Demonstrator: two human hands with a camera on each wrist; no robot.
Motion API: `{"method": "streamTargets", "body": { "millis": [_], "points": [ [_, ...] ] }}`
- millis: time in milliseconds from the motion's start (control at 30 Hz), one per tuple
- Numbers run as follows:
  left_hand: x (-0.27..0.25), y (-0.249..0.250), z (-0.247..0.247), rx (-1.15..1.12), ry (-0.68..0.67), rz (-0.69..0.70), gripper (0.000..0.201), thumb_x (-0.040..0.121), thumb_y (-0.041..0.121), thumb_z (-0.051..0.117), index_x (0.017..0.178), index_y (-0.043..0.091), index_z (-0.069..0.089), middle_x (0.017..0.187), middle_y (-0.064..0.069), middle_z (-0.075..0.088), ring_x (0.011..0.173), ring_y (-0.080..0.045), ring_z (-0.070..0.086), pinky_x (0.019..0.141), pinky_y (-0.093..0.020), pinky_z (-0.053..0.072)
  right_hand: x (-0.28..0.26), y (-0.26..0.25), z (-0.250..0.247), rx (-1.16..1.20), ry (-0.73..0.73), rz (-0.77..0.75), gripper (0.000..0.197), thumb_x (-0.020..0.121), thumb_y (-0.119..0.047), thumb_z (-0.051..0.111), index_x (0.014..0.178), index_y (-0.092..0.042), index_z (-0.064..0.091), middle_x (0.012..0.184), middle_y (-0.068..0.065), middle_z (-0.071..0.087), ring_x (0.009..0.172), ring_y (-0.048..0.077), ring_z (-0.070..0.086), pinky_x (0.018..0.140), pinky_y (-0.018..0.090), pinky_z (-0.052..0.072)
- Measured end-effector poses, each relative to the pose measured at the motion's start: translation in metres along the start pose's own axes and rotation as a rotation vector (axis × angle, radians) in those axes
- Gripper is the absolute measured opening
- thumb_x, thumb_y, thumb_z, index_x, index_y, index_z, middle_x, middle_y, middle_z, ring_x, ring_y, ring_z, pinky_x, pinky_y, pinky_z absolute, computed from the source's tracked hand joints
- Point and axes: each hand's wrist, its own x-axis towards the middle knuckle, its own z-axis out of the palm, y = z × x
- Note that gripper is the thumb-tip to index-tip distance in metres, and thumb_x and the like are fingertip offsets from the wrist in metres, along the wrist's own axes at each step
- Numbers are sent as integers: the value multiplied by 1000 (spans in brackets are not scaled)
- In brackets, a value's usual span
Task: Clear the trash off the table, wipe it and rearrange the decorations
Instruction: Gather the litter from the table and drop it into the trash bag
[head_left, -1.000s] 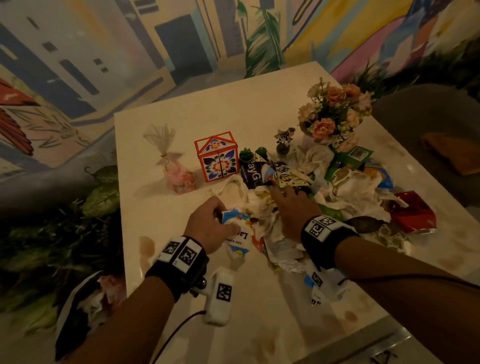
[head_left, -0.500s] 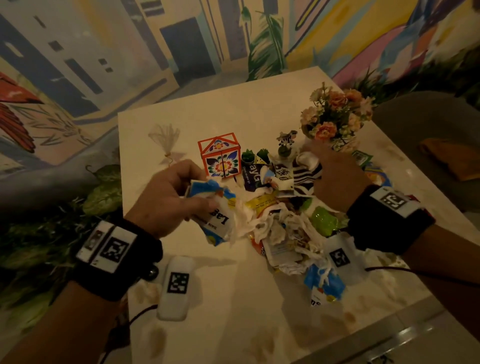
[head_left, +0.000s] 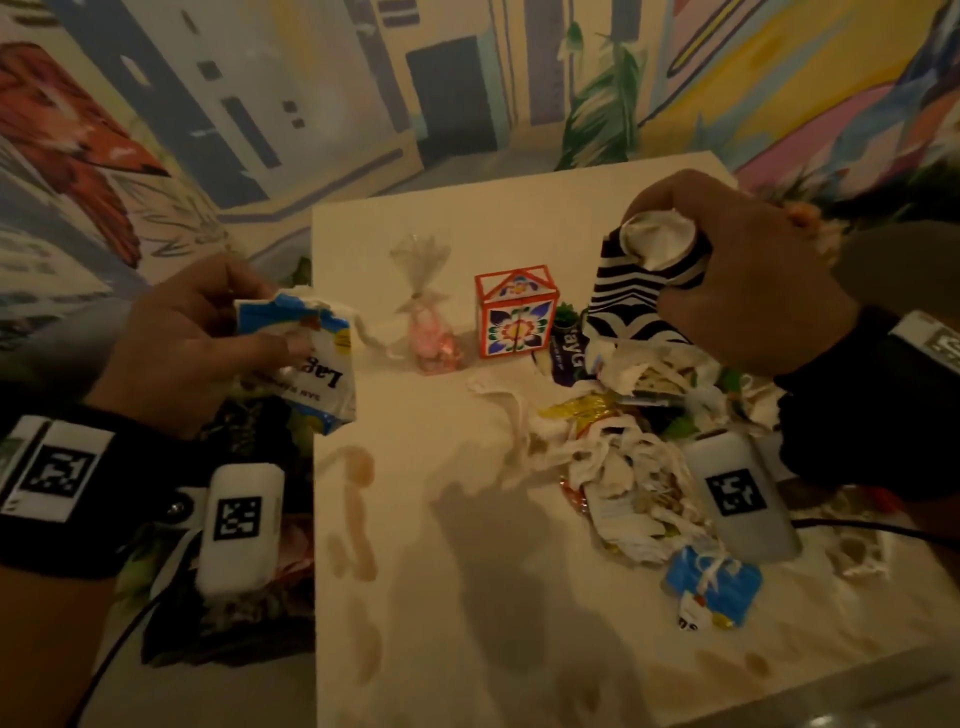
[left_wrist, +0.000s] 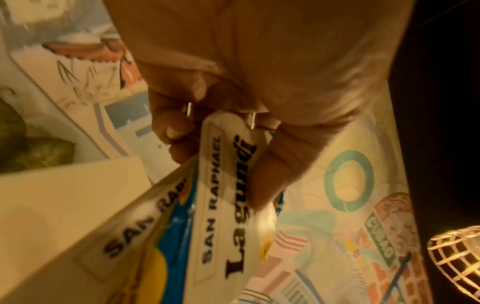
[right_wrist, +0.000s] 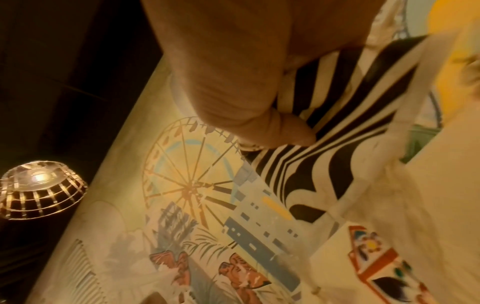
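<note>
Cream tabletop (head_left: 415, 519), stained with brownish smears, lies bare in front of me from its near edge up to the middle, open room between my two wrists. To the right of that bare stretch a heap of crumpled tissue and wrappers (head_left: 623, 467) spreads toward the right edge, with a blue packet (head_left: 714, 582) at its near end. My left hand (head_left: 182, 343) is out past the table's left edge, thumb and fingers pinching a torn blue-and-white box (head_left: 306, 364) printed "San Raphael", which hangs just over that edge. My right hand (head_left: 743, 280) is raised above the heap, fingers curled round a black-and-white striped cup (head_left: 634, 291) with tissue stuffed in its mouth. Beyond the heap stand a red flowered box (head_left: 514, 317) and, just left of it, a clear bag of pink sweets (head_left: 431, 338), both upright and apart from each other. Behind them the tabletop runs bare to its far edge, against the painted wall (head_left: 311, 104).
</note>
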Motion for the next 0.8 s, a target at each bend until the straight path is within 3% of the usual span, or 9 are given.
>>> {"method": "streamTargets", "body": {
  "millis": [100, 200, 300, 400, 467, 567, 633, 733, 800],
  "points": [
    [-15, -26, -41, 106, 70, -102, 34, 74, -14, 64, 78, 17, 49, 65, 13, 70, 61, -2, 68, 47, -17, 53, 12, -32, 18, 29, -22, -62, 44, 73, 6, 60, 110, -17, 54, 97, -4, 58, 86, 17, 55, 72, 29, 46],
    [-29, -55, -81, 182, 113, -192, 29, 74, -13, 67, 78, 12, 51, 65, 4, 70, 58, 0, 67, 45, -15, 52, 27, -65, 45, 75, -77, -97, 46, 73, 5, 62, 112, -18, 54, 99, -6, 57, 91, 13, 53, 75, 19, 46],
    [-45, -86, -118, 243, 176, -260, 30, 72, -9, 70, 75, 14, 51, 59, 23, 66, 54, 7, 63, 42, -9, 47, 41, -101, 85, 118, -124, -123, 46, 71, 6, 63, 111, -16, 55, 98, -6, 58, 88, 5, 51, 72, 4, 41],
    [-60, -126, -154, 295, 205, -352, 32, 73, -5, 72, 73, 19, 51, 57, 26, 63, 53, 7, 62, 41, -8, 45, 54, -142, 137, 177, -181, -157, 45, 70, 6, 62, 109, -14, 55, 99, -4, 60, 88, 4, 53, 74, 9, 43],
    [-70, -159, -175, 373, 210, -397, 31, 73, 1, 75, 72, 21, 51, 53, 12, 62, 49, -5, 58, 40, -11, 43, 60, -170, 178, 236, -241, -184, 42, 71, 4, 60, 108, -13, 54, 100, -3, 60, 89, 8, 55, 76, 19, 47],
    [-88, -216, -197, 524, 133, -484, 26, 73, 11, 78, 79, 13, 53, 59, 1, 48, 51, -12, 43, 45, -25, 35, 64, -207, 247, 304, -338, -181, 41, 71, 1, 58, 108, -16, 53, 101, 0, 61, 91, 18, 58, 80, 39, 50],
    [-97, -260, -205, 578, 70, -596, 24, 76, 13, 75, 82, 14, 52, 63, 1, 48, 56, -16, 46, 50, -27, 36, 62, -221, 294, 332, -408, -137, 44, 71, 4, 58, 108, -19, 52, 101, 3, 61, 88, 25, 59, 78, 47, 51],
    [-109, -327, -206, 607, -119, -823, 21, 79, 12, 70, 76, 10, 50, 71, -7, 50, 63, -21, 49, 67, -40, 48, 57, -229, 360, 344, -535, -4, 52, 74, 7, 57, 113, -26, 49, 106, -3, 58, 86, 25, 60, 69, 33, 52],
    [-120, -365, -202, 581, -195, -936, 17, 79, 12, 70, 82, 12, 53, 85, -10, 56, 70, -20, 49, 73, -38, 49, 53, -228, 400, 333, -580, 71, 50, 75, 7, 58, 112, -27, 50, 104, -5, 56, 90, 18, 56, 70, 25, 44]
  ]
}}
